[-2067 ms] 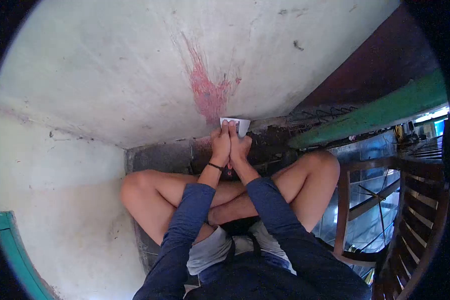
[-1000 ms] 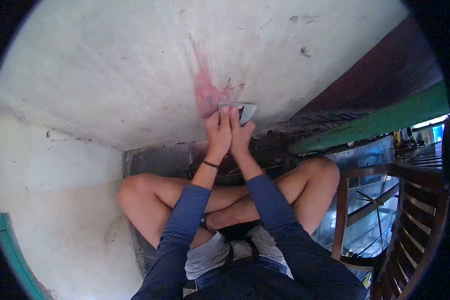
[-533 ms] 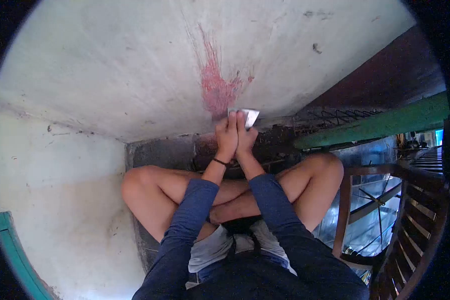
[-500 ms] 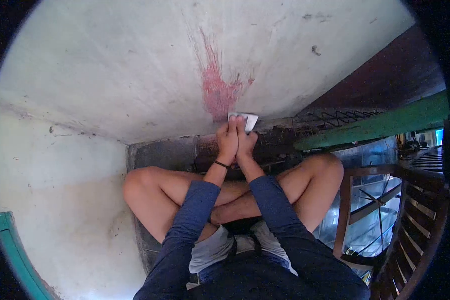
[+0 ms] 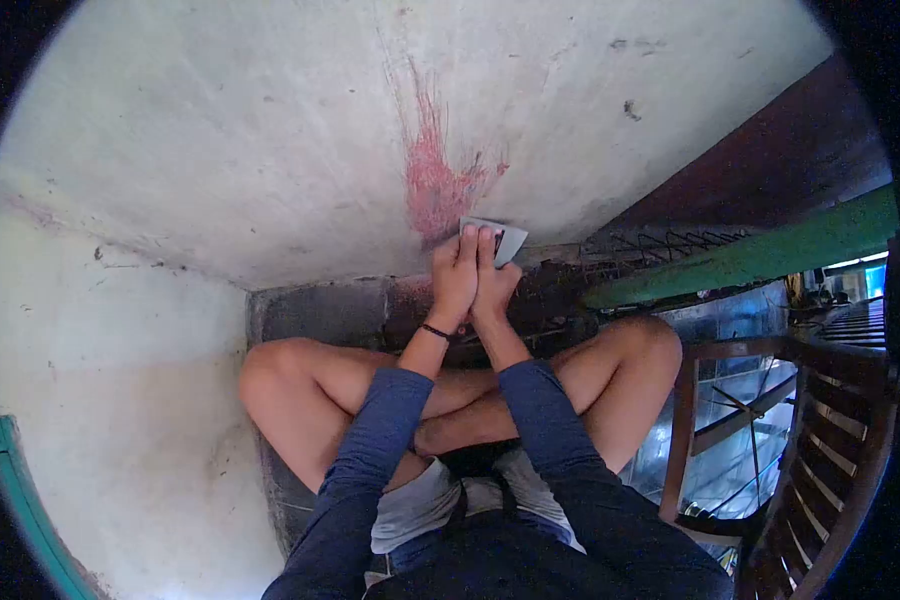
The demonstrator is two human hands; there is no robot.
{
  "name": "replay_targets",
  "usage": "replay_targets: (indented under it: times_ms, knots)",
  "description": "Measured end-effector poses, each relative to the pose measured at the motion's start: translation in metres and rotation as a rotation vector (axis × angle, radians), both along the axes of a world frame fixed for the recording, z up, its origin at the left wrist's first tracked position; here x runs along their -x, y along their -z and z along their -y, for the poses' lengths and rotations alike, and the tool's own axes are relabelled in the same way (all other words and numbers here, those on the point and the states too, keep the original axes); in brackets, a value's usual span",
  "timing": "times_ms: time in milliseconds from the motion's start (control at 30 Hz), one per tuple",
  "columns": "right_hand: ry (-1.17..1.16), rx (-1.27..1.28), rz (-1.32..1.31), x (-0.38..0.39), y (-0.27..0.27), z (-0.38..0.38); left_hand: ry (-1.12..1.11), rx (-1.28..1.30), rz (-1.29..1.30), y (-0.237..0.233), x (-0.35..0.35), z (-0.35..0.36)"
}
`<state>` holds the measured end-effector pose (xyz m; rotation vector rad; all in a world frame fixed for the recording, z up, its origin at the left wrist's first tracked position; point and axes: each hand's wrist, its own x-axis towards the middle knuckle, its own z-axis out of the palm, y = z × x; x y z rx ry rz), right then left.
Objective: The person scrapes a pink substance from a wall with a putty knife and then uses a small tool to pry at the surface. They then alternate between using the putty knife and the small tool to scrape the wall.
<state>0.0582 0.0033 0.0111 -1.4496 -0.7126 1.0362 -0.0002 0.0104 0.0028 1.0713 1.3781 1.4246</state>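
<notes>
My left hand [image 5: 456,278] and my right hand [image 5: 490,285] are pressed together side by side, low on the pale wall [image 5: 300,150]. Their outstretched fingertips hold a small, light grey piece of sandpaper [image 5: 510,240] flat against the wall; a dark mark shows on its back. Part of the sheet is hidden under the fingers. Just above and left of it, a scraped pinkish-red patch [image 5: 435,180] spreads upward in thin streaks. Around my left wrist is a dark band [image 5: 436,330].
My crossed legs [image 5: 300,385] sit on dark floor tiles [image 5: 320,315], where reddish dust lies near the wall. A green pole [image 5: 750,245] slants across the right side above coiled wire [image 5: 670,240]. A brown wooden slatted chair [image 5: 830,440] stands at right, and a green frame [image 5: 20,490] at lower left.
Both hands and the sandpaper have shifted slightly right along the wall, and the sheet is tilted more. The whole view has moved a little.
</notes>
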Motion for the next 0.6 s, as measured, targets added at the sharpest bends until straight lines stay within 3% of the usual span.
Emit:
replay_targets:
  times_ms: [67, 200, 300, 400, 500, 600]
  knots:
    - [0.046, 0.007, 0.064, 0.001, 0.032, 0.002, -0.039, 0.050, 0.003, 0.029, -0.003, 0.006]
    - [0.023, 0.130, -0.007, 0.000, 0.029, 0.011, -0.031, 0.218, 0.102, 0.021, -0.007, 0.016]
    - [0.057, 0.048, -0.002, -0.001, 0.031, 0.006, -0.024, 0.180, -0.044, 0.025, -0.006, 0.008]
    - [0.048, 0.065, -0.039, -0.004, 0.020, -0.005, 0.037, 0.061, 0.026, 0.010, -0.005, -0.003]
    - [0.074, 0.218, 0.083, -0.003, 0.032, -0.003, -0.036, 0.068, 0.021, 0.022, -0.009, 0.004]
    - [0.067, 0.038, -0.026, -0.003, 0.031, -0.002, -0.037, 0.106, 0.091, 0.026, -0.012, 0.002]
